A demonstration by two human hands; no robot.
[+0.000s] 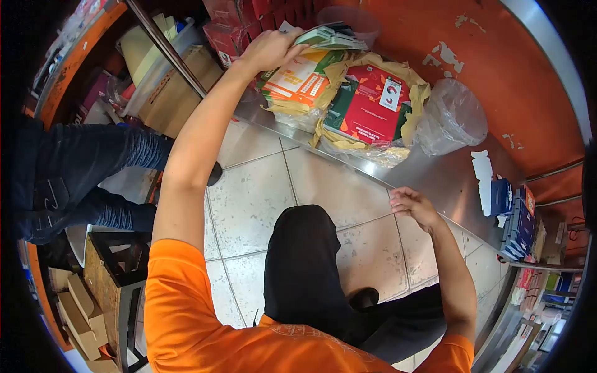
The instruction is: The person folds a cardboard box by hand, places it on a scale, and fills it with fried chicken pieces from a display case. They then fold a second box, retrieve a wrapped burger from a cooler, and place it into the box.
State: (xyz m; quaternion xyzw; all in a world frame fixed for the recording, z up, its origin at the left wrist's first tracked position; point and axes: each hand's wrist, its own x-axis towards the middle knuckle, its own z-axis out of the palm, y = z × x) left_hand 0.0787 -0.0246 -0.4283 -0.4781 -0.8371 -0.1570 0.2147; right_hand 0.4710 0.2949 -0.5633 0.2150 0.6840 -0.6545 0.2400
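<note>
My left hand is stretched out to the shelf's far left part, its fingers closed at the near end of a stack of thin green-and-white booklets. Below the stack lies a pile of orange, white and green printed sheets in torn yellow wrapping. Beside that, a pile of red-and-green printed covers sits in opened brown paper and clear plastic, with a small white label on top. My right hand hangs near the shelf's front edge, fingers loosely curled and apart, holding nothing.
The metal shelf runs diagonally along an orange wall. A clear plastic tub lies there, with blue boxes farther right. Red cartons stand at the back left. Another person's jeans-clad legs are at left, near a wooden stool.
</note>
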